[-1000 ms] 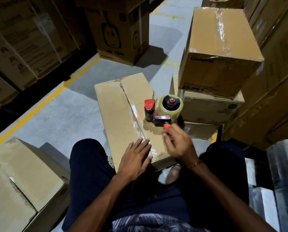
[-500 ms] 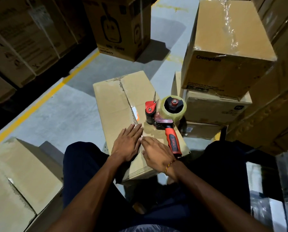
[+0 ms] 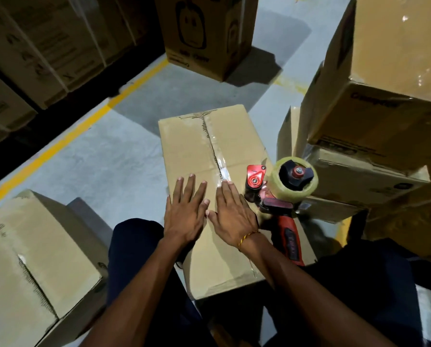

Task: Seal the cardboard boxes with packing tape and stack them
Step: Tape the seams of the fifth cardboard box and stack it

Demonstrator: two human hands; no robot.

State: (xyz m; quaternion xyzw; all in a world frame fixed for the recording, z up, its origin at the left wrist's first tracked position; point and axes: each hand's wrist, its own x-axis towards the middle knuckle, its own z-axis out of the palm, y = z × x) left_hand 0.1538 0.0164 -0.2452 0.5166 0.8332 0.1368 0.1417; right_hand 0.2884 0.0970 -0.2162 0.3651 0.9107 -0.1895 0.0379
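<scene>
Fingers straight and spread, the left hand [image 3: 185, 216] and right hand [image 3: 230, 215] press flat on the box [image 3: 191, 146], side by side. The right fingertips [image 3: 225, 187] smooth tape [image 3: 222, 169] along the seam. Sealing looks nearly done; next comes lifting it onto the stack [image 3: 384, 121] just right. The tape gun [image 3: 282, 194] lies on the box's right edge.

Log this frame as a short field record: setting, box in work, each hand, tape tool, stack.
setting: warehouse floor with a yellow line
box in work: cardboard box between the knees, tape along its centre seam
left hand: flat, fingers spread, on the box top
right hand: flat on the taped seam
tape dispenser: red-handled, resting on the box, not held
stack: taped boxes piled at right
</scene>
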